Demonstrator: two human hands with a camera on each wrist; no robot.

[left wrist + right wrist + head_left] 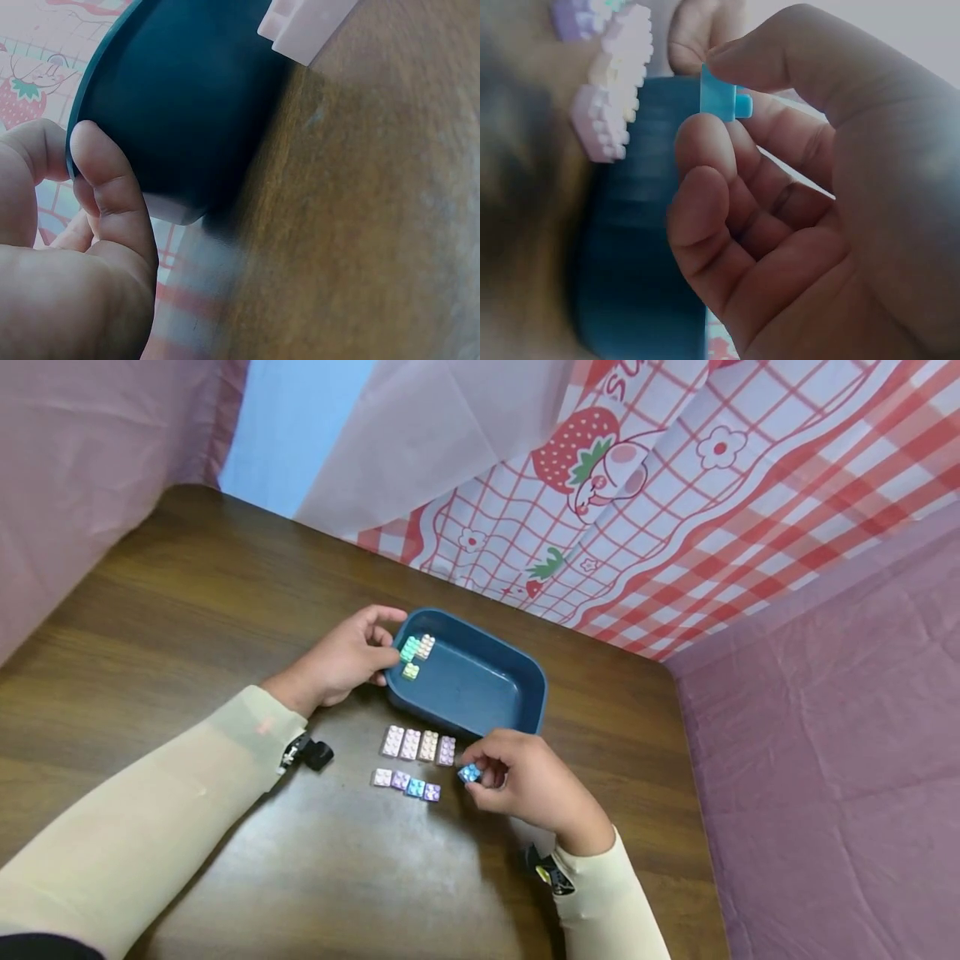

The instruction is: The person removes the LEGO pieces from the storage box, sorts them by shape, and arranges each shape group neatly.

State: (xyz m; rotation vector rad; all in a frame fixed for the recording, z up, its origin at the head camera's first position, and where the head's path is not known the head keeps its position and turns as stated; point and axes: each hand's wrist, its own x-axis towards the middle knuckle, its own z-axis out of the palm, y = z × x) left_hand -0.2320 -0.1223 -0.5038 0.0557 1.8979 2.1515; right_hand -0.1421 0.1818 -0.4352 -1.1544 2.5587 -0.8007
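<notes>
My left hand pinches the left rim of a dark blue plastic bin, thumb against one side of its wall and fingers on the other. Inside the bin's left end lie a green toy brick, a cream one and a small yellow-green one. Between thumb and fingertips, my right hand holds a small blue toy brick above the table, just right of the brick rows. In the right wrist view its studs face the palm.
Before the bin, a row of longer bricks holds pink, cream and purple ones. Nearer me runs a row of small bricks, pink, purple and blue. Cloth walls enclose the wooden table behind and at both sides.
</notes>
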